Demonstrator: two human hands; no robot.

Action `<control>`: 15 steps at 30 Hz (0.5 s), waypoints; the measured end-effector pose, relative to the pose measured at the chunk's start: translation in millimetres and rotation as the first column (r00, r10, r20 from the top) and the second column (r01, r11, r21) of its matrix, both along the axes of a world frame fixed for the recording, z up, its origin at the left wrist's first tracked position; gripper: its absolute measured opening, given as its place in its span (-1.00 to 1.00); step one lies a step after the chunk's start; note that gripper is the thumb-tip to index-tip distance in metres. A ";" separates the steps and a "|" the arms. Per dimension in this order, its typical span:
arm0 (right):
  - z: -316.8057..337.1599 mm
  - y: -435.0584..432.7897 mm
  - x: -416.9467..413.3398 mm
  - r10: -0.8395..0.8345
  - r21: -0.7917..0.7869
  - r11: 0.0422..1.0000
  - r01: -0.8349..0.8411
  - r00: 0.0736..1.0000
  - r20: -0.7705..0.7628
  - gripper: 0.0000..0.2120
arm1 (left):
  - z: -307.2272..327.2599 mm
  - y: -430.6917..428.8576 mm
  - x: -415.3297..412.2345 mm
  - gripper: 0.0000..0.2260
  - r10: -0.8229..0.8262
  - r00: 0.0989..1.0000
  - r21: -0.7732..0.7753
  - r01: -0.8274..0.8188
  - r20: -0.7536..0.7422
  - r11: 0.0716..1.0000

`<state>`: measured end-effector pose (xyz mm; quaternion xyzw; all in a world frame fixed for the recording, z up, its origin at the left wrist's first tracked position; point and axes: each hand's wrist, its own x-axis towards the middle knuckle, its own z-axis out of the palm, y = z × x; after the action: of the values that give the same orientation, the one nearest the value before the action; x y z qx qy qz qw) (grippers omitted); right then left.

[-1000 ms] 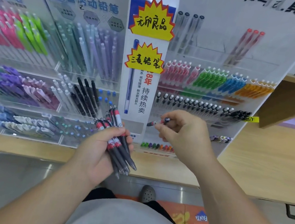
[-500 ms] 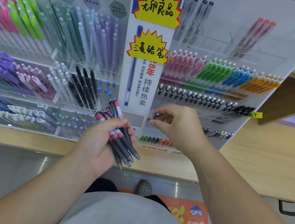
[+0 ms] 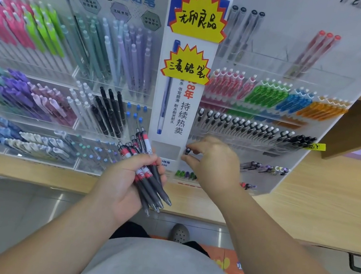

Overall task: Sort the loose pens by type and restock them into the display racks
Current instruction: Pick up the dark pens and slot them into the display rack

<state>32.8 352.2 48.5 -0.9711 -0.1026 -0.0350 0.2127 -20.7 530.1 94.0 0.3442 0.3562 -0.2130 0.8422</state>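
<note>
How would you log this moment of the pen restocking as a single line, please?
left hand: grips bundle of grey pens | right hand: pinches single pen at display rack | pen: not yet released

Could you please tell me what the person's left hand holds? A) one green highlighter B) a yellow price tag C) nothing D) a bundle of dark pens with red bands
D: the left hand grips a bundle of dark pens with red bands; the right hand pinches a single pen.

Pen bundle [image 3: 144, 174] left of rack [image 3: 259, 136]
</note>
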 end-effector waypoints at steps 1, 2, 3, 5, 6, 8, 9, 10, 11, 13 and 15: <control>-2.6 0.6 0.0 -0.007 -0.008 1.000 0.008 1.000 0.021 -0.82 | 0.0 0.0 0.0 -0.86 -0.002 1.000 0.003 0.002 -0.001 1.000; -4.8 1.0 0.1 -0.012 -0.013 1.000 0.012 0.999 0.033 -0.81 | -0.4 0.5 -0.2 -0.86 -0.004 1.000 0.006 0.004 -0.001 1.000; -6.6 1.2 -0.1 -0.011 -0.023 1.000 0.012 0.999 0.040 -0.80 | -1.5 1.0 -0.3 -0.87 -0.006 1.000 0.008 0.006 -0.002 1.000; -9.8 0.6 -0.6 -0.005 -0.051 0.999 0.007 0.999 0.050 -0.78 | -3.9 1.9 -0.3 -0.89 -0.021 1.000 0.012 0.021 -0.001 1.000; -10.5 0.5 -1.1 -0.010 -0.053 0.999 0.013 0.999 0.049 -0.78 | -4.4 1.9 -0.5 -0.90 -0.033 0.999 0.015 0.033 0.001 0.999; -11.7 0.8 -2.0 -0.029 -0.050 0.998 0.031 0.999 0.042 -0.78 | -5.1 1.1 -0.9 -0.91 -0.040 0.999 0.025 0.040 0.007 0.999; -12.2 1.4 -2.6 -0.035 -0.054 0.998 0.037 0.999 0.039 -0.79 | -4.7 0.4 -1.1 -0.90 -0.036 0.999 0.027 0.036 0.009 0.999; -12.4 2.0 -3.5 -0.038 -0.062 0.997 0.041 0.998 0.040 -0.79 | -3.6 0.0 -1.4 -0.89 -0.033 0.999 0.026 0.032 0.010 0.999; -12.5 2.1 -3.9 -0.038 -0.070 0.997 0.041 0.998 0.044 -0.80 | -3.1 -0.3 -1.7 -0.87 -0.031 0.999 0.022 0.030 0.011 0.999; -12.4 0.4 -4.0 -0.030 -0.070 0.997 0.032 0.999 0.037 -0.81 | -2.1 0.2 -2.7 -0.80 -0.033 0.999 0.007 0.033 0.018 0.999; -12.6 -2.1 -3.5 -0.024 -0.046 0.999 0.023 1.000 -0.005 -0.80 | -2.2 1.2 -3.7 -0.71 -0.040 0.999 0.010 0.039 0.029 0.999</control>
<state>29.2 350.1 35.9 -0.9770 -0.0914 -0.0324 0.1900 -24.4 531.3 91.8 0.3581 0.3379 -0.2228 0.8414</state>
